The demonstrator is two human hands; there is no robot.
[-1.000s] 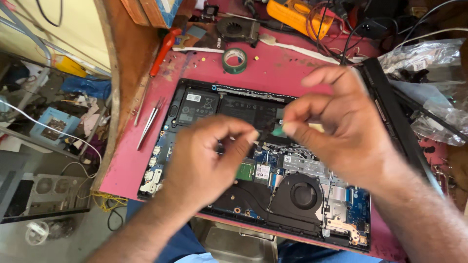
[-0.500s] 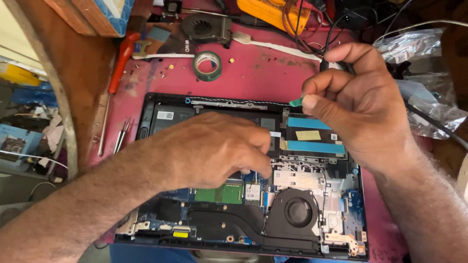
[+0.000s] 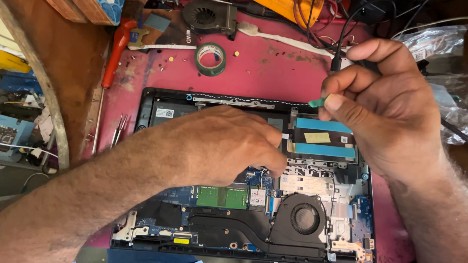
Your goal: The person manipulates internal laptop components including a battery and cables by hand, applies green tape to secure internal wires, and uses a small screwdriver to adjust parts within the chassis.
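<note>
While the left hand (image 3: 224, 146) rests inside the opened laptop (image 3: 161, 104), the right hand (image 3: 385, 107) pinches a green chip (image 3: 317, 102).

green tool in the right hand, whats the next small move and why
Probably bring the right hand down so the small green tool meets the spot where the left hand presses its fingertips on the open laptop. The tool is pinched above the board, clear of it, while the left hand rests near the small connectors.

Opened laptop (image 3: 204, 104) at the mat's (image 3: 273, 63) near edge; tape roll (image 3: 210, 59) and loose fan (image 3: 208, 16) behind it; screwdriver (image 3: 113, 56) and tweezers (image 3: 117, 130) along the left edge.
</note>
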